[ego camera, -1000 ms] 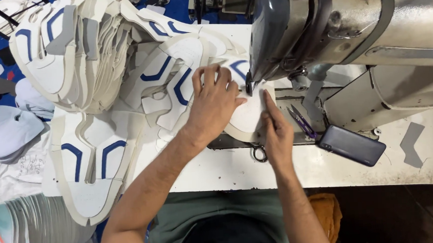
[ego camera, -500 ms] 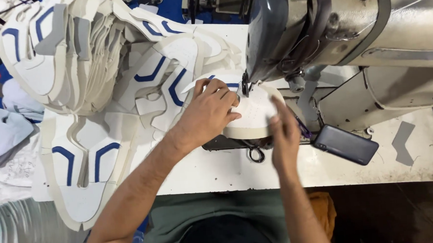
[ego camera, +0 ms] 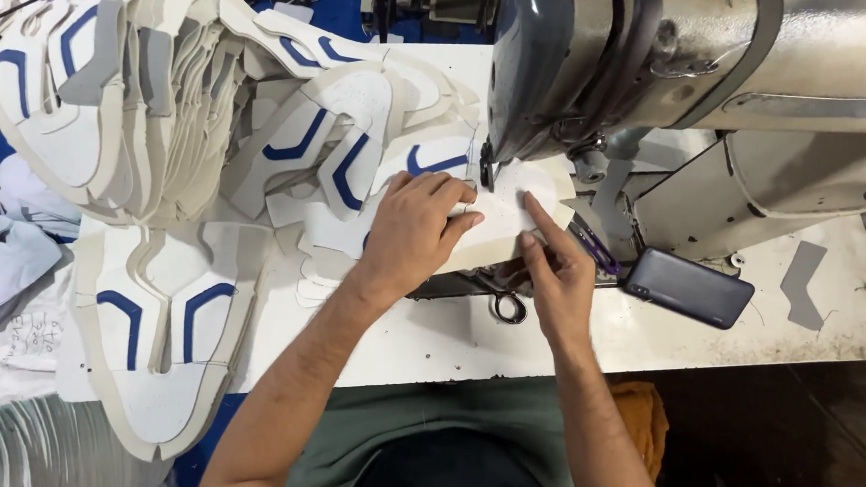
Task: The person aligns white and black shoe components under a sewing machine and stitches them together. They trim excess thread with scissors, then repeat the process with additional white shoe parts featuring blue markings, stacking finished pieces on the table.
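Observation:
My left hand [ego camera: 414,233] lies flat on a white shoe-upper piece [ego camera: 497,225], pressing it onto the sewing machine's bed just left of the needle [ego camera: 487,170]. My right hand [ego camera: 553,276] rests on the same piece from the near side, index finger stretched toward the needle. The piece has a blue stripe [ego camera: 435,161] at its far edge. The grey sewing machine head [ego camera: 662,49] hangs over it and hides the needle area's top.
Stacks of white and blue shoe-upper pieces [ego camera: 144,111] fill the table's left; one large piece [ego camera: 163,330] hangs over the front edge. Small scissors [ego camera: 505,304] lie by my right hand. A dark phone [ego camera: 688,288] rests on the white table [ego camera: 660,345] to the right.
My left hand slid the white piece slightly further under the needle and flattened on it. My right index finger has stretched out toward the needle.

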